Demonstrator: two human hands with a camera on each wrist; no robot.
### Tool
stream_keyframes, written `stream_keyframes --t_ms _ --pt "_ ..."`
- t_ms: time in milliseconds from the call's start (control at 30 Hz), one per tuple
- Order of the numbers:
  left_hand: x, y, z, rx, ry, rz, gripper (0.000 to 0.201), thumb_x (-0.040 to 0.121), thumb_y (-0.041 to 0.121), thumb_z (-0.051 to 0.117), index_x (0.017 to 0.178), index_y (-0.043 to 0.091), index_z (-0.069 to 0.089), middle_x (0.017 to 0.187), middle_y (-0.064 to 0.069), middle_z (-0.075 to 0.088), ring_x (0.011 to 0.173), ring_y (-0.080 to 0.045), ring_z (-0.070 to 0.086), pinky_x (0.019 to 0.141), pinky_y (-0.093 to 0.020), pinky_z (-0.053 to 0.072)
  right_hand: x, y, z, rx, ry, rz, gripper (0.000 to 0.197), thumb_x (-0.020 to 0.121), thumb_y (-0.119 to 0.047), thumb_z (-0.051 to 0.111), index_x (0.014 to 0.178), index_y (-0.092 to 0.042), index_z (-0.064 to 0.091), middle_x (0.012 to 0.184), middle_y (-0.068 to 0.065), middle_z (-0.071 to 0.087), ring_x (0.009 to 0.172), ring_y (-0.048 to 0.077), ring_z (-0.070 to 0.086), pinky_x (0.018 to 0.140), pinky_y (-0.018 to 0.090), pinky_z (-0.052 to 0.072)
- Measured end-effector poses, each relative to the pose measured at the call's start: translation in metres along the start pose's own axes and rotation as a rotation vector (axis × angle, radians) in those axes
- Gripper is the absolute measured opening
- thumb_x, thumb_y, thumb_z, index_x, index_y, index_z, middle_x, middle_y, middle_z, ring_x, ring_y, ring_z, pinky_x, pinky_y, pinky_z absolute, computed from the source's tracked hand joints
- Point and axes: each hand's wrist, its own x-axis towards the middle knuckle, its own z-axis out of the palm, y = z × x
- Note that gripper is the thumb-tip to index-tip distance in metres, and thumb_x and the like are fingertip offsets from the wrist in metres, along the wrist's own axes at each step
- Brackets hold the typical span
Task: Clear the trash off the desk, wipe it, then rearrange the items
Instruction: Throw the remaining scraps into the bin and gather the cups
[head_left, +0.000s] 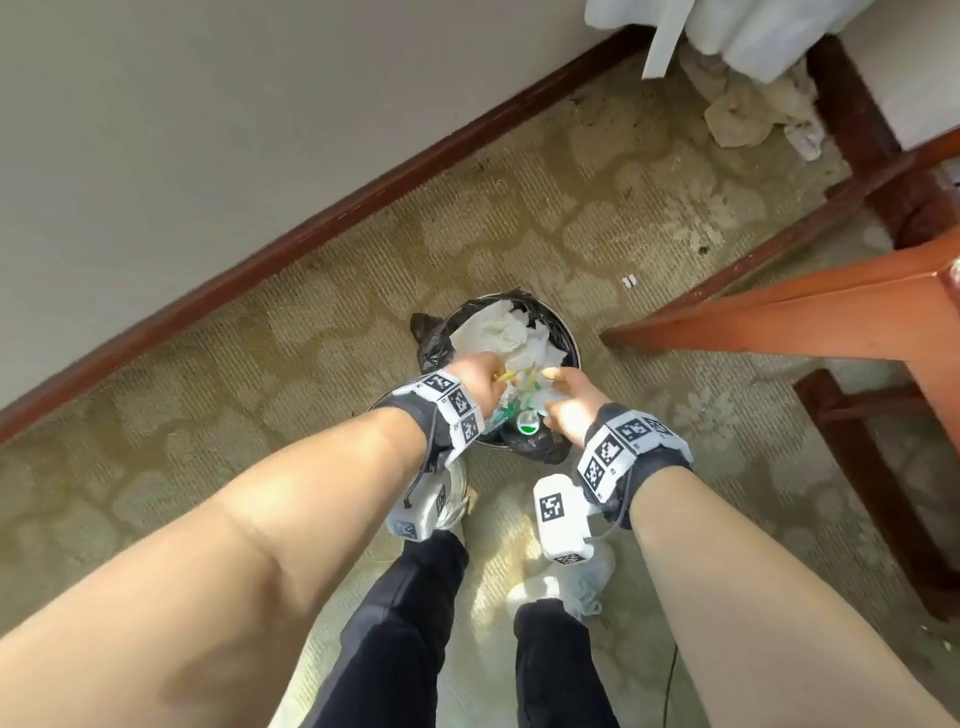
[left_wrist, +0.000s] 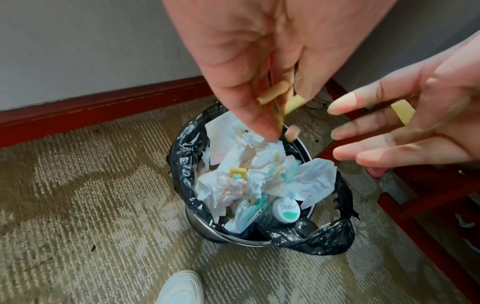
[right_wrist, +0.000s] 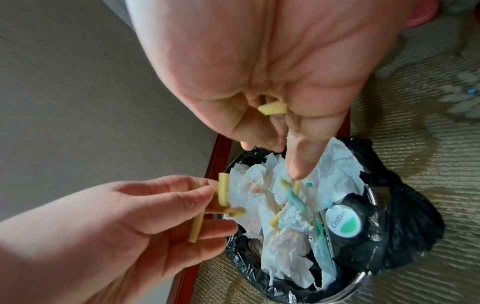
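Observation:
A round metal bin (head_left: 573, 340) lined with a black bag (left_wrist: 324, 240) stands on the carpet, full of crumpled white paper (left_wrist: 233, 181) and a bottle with a white and green cap (left_wrist: 287, 209). Both my hands hover just over it. My left hand (left_wrist: 280, 115) points down, its curled fingers holding short yellow stick pieces (right_wrist: 223, 189); some pieces are slipping out below the fingers. My right hand (right_wrist: 283, 148) has its fingers stretched loosely, with one yellow piece (right_wrist: 272, 109) lying against the palm. More coloured bits lie on the paper in the bin.
A grey wall with a red-brown skirting board (head_left: 311, 234) runs behind the bin. Wooden furniture legs and rails (head_left: 779, 312) stand to the right. Crumpled paper (head_left: 743, 114) lies on the carpet at the back right. My white shoe (left_wrist: 182, 288) is just before the bin.

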Motion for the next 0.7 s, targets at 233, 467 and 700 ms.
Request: stream_keyframes --t_ms 233,467,700 --pt "-0.010 0.011 -0.019 -0.049 -0.092 -0.041 0.058 0.096 0.004 0.043 0.148 0.014 0.020 0.153 -0.007 0.024 0.137 -0.022 0.034 0.105 -0.022 0.030 -0.007 -0.003 -0.002 0.046 -0.037 -0.029 0.063 0.081 0.019 0.036 0.133 -0.016 0.043 0.132 0.019 0.038 0.111 0.034 0.050 0.099 0.047 0.042" --pt "-0.017 0.006 -0.019 -0.125 -0.043 0.033 0.078 0.088 0.001 0.049 0.150 0.019 0.006 0.157 -0.006 0.013 0.144 -0.021 0.016 0.115 -0.026 0.019 -0.014 -0.020 -0.004 0.096 -0.022 0.015 0.050 0.092 0.008 0.037 0.139 -0.010 0.035 0.134 0.017 0.041 0.124 0.034 0.045 0.103 0.043 0.040" --pt "-0.031 0.007 -0.017 -0.210 -0.054 0.090 0.087 0.086 0.003 0.053 0.149 0.030 0.000 0.158 -0.003 0.001 0.146 -0.026 -0.006 0.119 -0.037 0.004 -0.032 -0.013 -0.028 -0.027 0.013 -0.074 0.052 0.090 0.011 0.040 0.138 -0.008 0.036 0.139 0.016 0.039 0.122 0.030 0.045 0.097 0.033 0.041"
